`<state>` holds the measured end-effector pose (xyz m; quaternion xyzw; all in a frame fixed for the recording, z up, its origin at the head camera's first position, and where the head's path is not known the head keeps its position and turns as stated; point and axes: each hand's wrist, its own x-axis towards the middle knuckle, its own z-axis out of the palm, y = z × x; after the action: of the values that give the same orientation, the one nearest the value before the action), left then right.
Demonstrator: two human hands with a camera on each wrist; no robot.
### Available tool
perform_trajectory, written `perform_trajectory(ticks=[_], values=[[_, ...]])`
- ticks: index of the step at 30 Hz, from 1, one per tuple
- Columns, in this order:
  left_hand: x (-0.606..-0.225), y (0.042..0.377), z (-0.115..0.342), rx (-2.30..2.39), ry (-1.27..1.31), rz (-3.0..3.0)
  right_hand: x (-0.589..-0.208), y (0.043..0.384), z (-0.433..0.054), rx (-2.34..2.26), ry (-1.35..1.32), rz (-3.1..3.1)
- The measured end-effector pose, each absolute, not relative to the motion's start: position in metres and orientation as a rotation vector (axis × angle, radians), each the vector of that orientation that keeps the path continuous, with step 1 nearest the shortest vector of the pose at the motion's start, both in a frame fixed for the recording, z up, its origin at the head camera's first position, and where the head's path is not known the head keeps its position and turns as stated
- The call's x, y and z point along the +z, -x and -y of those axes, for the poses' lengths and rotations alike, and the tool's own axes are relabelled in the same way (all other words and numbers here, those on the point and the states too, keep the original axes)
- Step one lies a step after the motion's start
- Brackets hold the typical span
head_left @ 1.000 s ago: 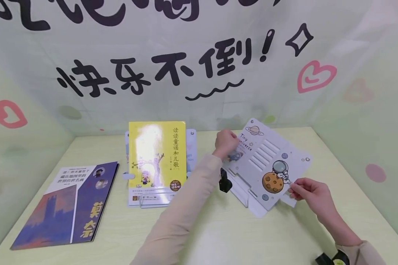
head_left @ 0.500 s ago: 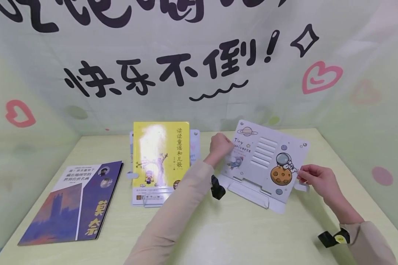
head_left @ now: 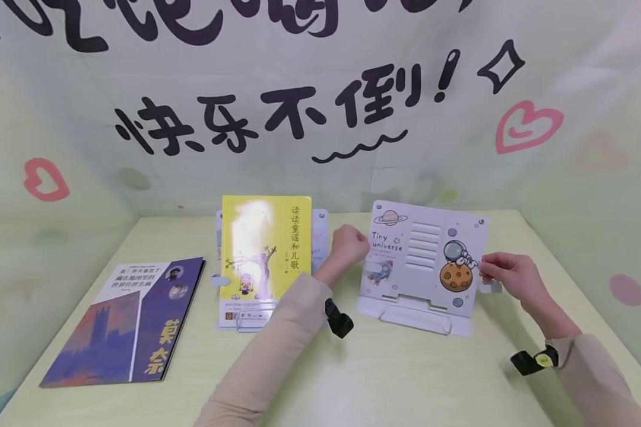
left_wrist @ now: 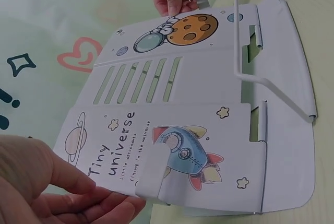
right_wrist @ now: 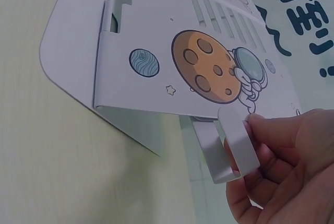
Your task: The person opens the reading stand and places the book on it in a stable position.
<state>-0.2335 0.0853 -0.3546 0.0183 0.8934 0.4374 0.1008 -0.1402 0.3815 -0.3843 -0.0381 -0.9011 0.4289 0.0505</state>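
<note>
A white book stand (head_left: 427, 261) printed with a rocket, a planet and an astronaut stands on the table, its panel leaning back. My left hand (head_left: 351, 243) pinches its left edge; in the left wrist view the left thumb (left_wrist: 73, 174) lies on the front and the fingers are underneath. At the opposite edge my right hand (head_left: 513, 276) pinches the panel beside a folded-out side clip (right_wrist: 240, 151). A wire page holder (head_left: 415, 322) lies across the stand's base ledge (left_wrist: 287, 72). Most right fingertips are hidden behind the panel and clip.
Left of the stand, a yellow book (head_left: 267, 255) leans on a second, light blue book stand (head_left: 320, 237), partly behind my left forearm. A purple-blue book (head_left: 125, 326) lies at the table's left. A printed backdrop (head_left: 320, 148) rises behind the table (head_left: 363, 379).
The white book stand has turned from tilted to nearly straight and sits lower at its right side. Both hands have moved with its edges, the left hand slightly down, the right one up.
</note>
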Motion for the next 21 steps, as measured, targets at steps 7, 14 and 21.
perform_trajectory(ticks=[7,14,21], values=[[-0.359,0.223,-0.074,1.334,-0.138,-2.738,-0.385,0.154,-0.383,1.275,0.071,2.771],[-0.362,0.217,-0.071,1.383,-0.13,-2.761,-0.386,0.163,-0.384,1.321,0.048,2.743],[-0.365,0.214,-0.069,1.413,-0.139,-2.771,-0.387,0.165,-0.382,1.358,0.043,2.723]])
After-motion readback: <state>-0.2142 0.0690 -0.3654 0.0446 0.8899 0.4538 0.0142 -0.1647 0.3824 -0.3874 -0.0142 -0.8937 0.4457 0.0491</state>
